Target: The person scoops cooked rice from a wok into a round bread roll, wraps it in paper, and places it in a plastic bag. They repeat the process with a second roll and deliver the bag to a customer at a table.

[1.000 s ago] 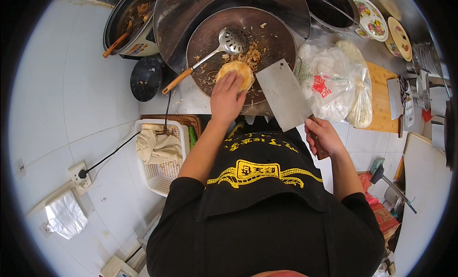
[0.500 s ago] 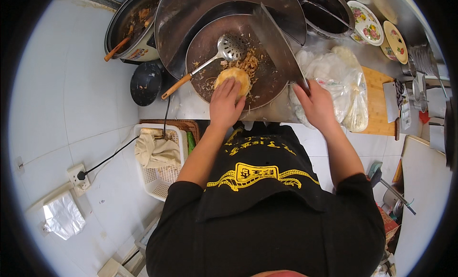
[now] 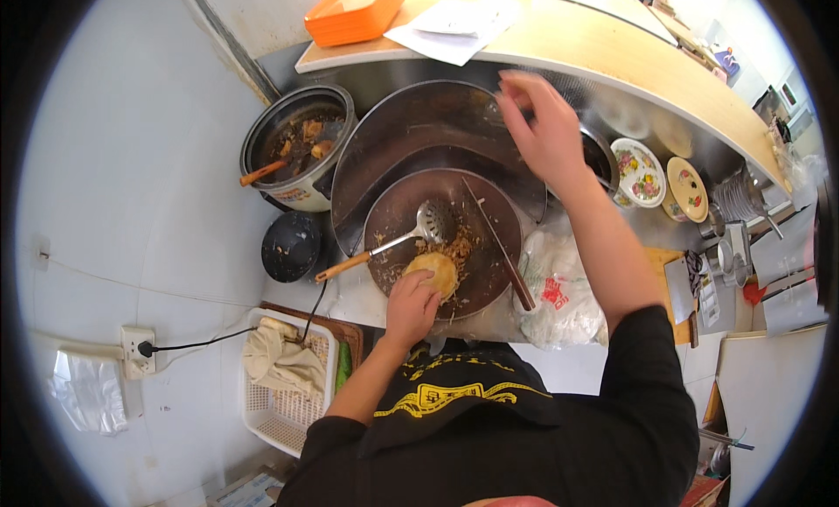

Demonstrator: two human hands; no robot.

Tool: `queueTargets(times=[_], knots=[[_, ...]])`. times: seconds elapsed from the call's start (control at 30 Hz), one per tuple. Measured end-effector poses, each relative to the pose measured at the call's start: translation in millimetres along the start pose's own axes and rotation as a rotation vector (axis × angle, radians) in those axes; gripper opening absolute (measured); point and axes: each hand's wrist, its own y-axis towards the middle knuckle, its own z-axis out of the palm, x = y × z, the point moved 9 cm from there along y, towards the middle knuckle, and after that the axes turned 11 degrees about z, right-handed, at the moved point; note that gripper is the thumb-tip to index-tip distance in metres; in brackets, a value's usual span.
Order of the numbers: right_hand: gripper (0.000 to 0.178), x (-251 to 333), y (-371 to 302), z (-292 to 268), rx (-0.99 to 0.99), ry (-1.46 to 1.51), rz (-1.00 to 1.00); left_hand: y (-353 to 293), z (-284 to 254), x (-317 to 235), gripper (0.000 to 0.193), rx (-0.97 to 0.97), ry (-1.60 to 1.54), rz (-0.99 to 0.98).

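On the round dark chopping board (image 3: 393,280) is a round golden flatbread (image 3: 442,271). My left hand (image 3: 411,310) grips its near left edge, fingers bent and thumb at the side. Chopped brown filling (image 3: 463,245) is scattered behind and right of the bread. A slotted ladle (image 3: 433,223) with a wooden handle rests across the board's left half. To the right a cleaver (image 3: 501,245) lies on the board, seen narrow, its handle toward me. My right hand (image 3: 544,127) is raised beyond the board's far right side, with nothing visible in it, thumb and fingers apart.
A curved metal guard (image 3: 384,149) stands behind the board. At left are a pot of brown food (image 3: 328,157) and a black bowl (image 3: 292,246). At right are plastic bags (image 3: 559,288) and floral lids (image 3: 640,175). Orange trays (image 3: 354,16) sit on the far ledge (image 3: 594,39).
My right hand has let go of the cleaver and reached far forward. The cleaver now lies on the board. My left hand has shifted from the bread's top to its edge. The view has tilted up.
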Motion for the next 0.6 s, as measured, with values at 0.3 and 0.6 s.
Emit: queueTargets(times=[0.3, 0.6], knots=[[0.039, 2, 137, 100, 0.135, -0.605, -0.145, -32, -51, 2, 0.014, -0.224, 0.033, -0.127], [0.019, -37, 166, 125, 0.347, -0.879, -0.036, -74, -59, 23, 0.012, -0.326, -0.054, -0.302]])
